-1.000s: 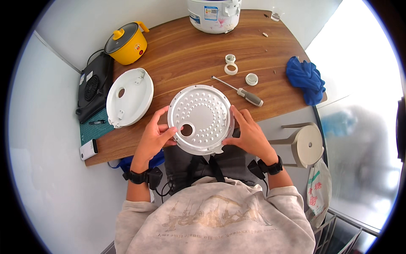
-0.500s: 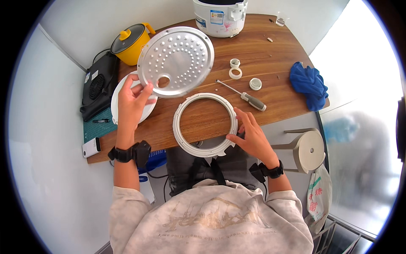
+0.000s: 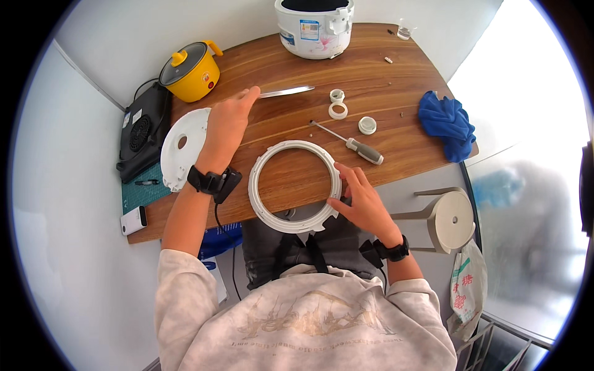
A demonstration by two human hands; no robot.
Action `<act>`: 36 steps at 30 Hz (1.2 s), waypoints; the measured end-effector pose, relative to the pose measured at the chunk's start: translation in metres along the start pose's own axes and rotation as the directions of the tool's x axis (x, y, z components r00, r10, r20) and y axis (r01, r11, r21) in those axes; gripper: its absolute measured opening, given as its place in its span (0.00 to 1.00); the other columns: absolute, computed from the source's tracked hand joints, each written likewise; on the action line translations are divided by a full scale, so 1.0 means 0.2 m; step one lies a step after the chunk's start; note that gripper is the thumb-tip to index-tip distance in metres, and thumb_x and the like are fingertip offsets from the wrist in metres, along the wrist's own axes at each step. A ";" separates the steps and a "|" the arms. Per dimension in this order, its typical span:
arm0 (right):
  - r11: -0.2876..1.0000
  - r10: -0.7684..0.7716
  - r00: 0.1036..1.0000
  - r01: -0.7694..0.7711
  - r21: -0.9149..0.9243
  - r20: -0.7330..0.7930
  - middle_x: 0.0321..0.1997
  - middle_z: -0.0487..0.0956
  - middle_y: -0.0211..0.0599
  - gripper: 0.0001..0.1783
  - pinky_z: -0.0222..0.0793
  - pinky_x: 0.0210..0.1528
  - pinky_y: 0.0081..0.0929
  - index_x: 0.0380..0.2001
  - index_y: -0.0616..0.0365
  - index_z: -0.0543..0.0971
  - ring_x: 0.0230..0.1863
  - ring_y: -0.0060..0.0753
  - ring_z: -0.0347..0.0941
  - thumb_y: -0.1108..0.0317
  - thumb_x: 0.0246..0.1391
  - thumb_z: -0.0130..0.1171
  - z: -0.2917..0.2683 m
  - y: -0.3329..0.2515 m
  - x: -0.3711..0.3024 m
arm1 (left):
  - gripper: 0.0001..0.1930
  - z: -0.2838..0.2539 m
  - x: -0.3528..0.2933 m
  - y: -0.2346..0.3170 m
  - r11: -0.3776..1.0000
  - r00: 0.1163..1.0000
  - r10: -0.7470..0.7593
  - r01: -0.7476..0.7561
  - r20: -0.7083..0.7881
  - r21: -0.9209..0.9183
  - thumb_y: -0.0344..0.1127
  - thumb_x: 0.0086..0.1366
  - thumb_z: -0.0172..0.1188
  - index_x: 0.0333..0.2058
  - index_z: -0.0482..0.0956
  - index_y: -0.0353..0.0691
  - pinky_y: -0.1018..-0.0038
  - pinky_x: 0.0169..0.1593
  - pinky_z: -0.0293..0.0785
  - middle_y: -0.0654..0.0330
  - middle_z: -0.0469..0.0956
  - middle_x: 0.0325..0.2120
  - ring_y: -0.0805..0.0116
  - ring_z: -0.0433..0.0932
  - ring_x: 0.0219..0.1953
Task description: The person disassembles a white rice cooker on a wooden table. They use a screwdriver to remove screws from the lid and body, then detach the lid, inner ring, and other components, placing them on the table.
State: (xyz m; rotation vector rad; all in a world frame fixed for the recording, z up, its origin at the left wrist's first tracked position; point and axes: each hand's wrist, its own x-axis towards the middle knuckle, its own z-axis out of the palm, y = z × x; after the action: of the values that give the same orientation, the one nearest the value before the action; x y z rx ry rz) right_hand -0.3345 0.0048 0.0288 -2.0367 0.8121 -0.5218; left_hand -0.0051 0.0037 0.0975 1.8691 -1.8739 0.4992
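My left hand (image 3: 232,120) reaches over the table, its fingers closed on the rim of a silver metal disc (image 3: 289,91). The disc is turned almost edge-on, so only a thin strip of it shows, and the hand covers part of it. My right hand (image 3: 364,201) has its thumb and fingers pinched on the right side of a white plastic ring (image 3: 255,185). The ring lies tilted at the table's front edge and overhangs it above my lap. Left of the ring, a white round plastic cover (image 3: 179,162) lies partly behind my left forearm.
A screwdriver (image 3: 365,150) and small white plastic rings (image 3: 338,110) lie mid-table. A white rice cooker body (image 3: 314,34) stands at the back. A yellow pot (image 3: 192,74) and black hotplate (image 3: 145,127) stand left; a blue cloth (image 3: 447,127) lies right, above a stool (image 3: 455,219).
My left hand has moved up and right and turned the metal disc from face-on to nearly edge-on, uncovering more of the white cover. My right hand stays on the ring.
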 end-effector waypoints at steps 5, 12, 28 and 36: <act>1.000 0.006 1.000 -0.006 0.004 -0.007 0.50 0.69 0.39 0.40 0.73 0.46 0.34 0.67 0.53 0.65 0.39 0.39 0.72 0.65 0.53 0.71 0.00 -0.01 0.00 | 0.08 0.05 0.01 -0.01 0.981 0.983 0.001 -0.037 0.185 0.192 0.30 0.66 0.59 0.43 0.73 0.43 0.60 0.31 0.78 0.55 0.82 0.32 0.48 0.82 0.32; 1.000 -0.001 1.000 0.001 0.000 -0.007 0.50 0.69 0.38 0.39 0.74 0.45 0.34 0.66 0.52 0.66 0.38 0.39 0.72 0.64 0.52 0.71 0.00 0.00 0.00 | 0.14 0.17 -0.02 -0.04 0.985 0.939 -0.004 -0.055 0.344 0.161 0.35 0.59 0.69 0.41 0.76 0.49 0.62 0.36 0.77 0.63 0.82 0.33 0.58 0.82 0.39; 0.998 -0.054 0.998 0.053 -0.026 -0.016 0.53 0.70 0.41 0.22 0.75 0.50 0.38 0.54 0.45 0.82 0.52 0.45 0.75 0.61 0.56 0.70 0.04 0.05 0.00 | 0.13 0.07 -0.13 0.01 0.961 0.884 0.026 0.107 0.468 -0.256 0.39 0.66 0.63 0.47 0.79 0.42 0.62 0.50 0.76 0.54 0.81 0.43 0.52 0.80 0.46; 0.999 -0.040 0.999 0.040 -0.008 -0.034 0.51 0.71 0.38 0.21 0.75 0.48 0.38 0.52 0.45 0.82 0.50 0.44 0.76 0.61 0.54 0.71 0.05 0.03 0.02 | 0.18 -0.24 -0.62 0.43 0.847 0.818 0.226 0.104 0.530 -0.522 0.40 0.60 0.69 0.47 0.80 0.41 0.61 0.60 0.70 0.56 0.79 0.46 0.54 0.75 0.54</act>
State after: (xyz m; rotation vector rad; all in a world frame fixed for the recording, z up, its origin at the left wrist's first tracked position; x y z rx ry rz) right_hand -0.3281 0.0050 0.0182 -2.0593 0.7957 -0.5788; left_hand -0.0898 0.1353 0.0737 1.6624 -2.1440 -0.6136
